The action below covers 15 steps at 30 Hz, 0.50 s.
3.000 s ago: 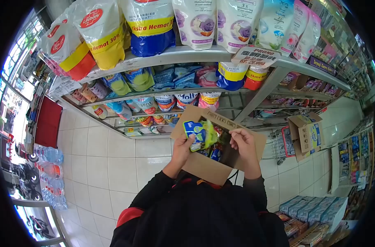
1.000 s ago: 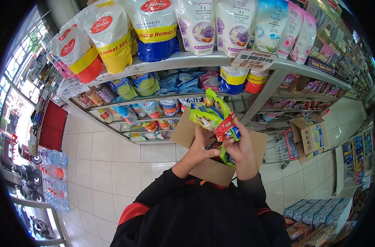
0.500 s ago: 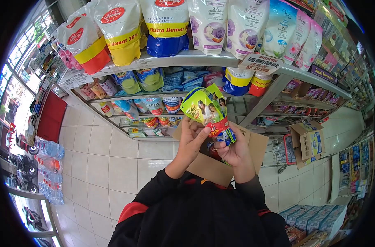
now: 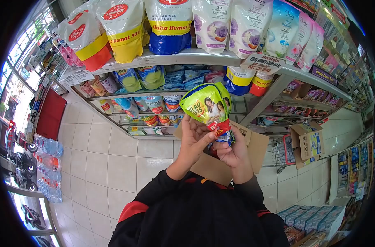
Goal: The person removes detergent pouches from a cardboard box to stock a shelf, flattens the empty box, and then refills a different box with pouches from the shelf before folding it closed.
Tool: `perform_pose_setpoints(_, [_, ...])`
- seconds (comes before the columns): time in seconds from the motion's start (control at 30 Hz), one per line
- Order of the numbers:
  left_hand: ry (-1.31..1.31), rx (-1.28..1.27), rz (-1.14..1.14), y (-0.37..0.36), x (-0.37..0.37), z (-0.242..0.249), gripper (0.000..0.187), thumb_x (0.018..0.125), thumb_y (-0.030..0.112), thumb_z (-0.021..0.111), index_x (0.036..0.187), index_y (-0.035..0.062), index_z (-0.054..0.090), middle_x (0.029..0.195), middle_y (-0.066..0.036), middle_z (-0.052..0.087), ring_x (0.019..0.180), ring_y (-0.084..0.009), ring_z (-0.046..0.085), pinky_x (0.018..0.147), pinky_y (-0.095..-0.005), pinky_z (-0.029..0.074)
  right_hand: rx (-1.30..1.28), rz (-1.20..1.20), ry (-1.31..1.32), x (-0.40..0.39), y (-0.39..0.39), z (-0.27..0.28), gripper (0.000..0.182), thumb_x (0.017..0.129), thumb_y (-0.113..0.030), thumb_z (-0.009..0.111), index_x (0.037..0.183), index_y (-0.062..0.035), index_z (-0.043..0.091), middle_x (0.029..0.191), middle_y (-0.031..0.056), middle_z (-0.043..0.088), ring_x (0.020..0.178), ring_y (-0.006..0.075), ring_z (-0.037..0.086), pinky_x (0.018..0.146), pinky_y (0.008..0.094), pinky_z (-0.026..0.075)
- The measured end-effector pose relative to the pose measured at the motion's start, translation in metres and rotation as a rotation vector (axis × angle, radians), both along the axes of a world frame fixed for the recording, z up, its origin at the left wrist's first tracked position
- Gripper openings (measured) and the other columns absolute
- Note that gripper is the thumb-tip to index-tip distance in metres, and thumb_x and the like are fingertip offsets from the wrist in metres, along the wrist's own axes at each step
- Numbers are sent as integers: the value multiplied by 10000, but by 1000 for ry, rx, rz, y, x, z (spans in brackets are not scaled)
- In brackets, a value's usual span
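Between my two hands is a pair of green refill pouches (image 4: 206, 105), banded together by a red strip near their lower end. My left hand (image 4: 194, 140) grips the pouches from the left, its thumb against the red strip. On the right, my right hand (image 4: 234, 151) pinches their blue lower end. Right below my hands stands an open cardboard box (image 4: 212, 168), partly hidden by my wrists; what lies inside is mostly covered.
A metal shelf (image 4: 163, 61) in front bears large refill pouches (image 4: 169, 31) on top and several rows of packs below. To the right, another carton (image 4: 309, 142) sits by a wire basket (image 4: 283, 150). Bottled water packs (image 4: 49, 164) line the left floor.
The green pouches have turned so their printed front faces me more fully and spreads wider. Both hands keep their hold, with only slight finger shifts.
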<state>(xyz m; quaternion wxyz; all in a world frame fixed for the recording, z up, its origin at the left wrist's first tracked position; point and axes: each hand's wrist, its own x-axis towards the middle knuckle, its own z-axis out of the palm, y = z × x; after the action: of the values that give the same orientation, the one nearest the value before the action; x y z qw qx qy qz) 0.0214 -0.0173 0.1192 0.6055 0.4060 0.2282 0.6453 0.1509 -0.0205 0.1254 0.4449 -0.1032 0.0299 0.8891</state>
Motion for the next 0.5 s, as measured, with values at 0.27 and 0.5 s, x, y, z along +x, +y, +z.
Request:
perform_pose_setpoints(0.27, [189,111,180,-4,3,10,828,642,-21,662,1195,45,50,1095,-127,355,936,-204,491,739,-294,456,16,65,125,-4,0,-13,343,843,-335,386,951,-16,451,713,80,496,446,73,428,314,125,329])
perform_pose_setpoints(0.5, [275,90,236,-4,1,12,739,636,1,678,1110,45,112,1084,-125,354,959,-200,477,741,-297,460,34,-1,-36,-11,-3,-8,302,844,-314,398,938,-33,457,686,52,497,433,69,419,307,126,310])
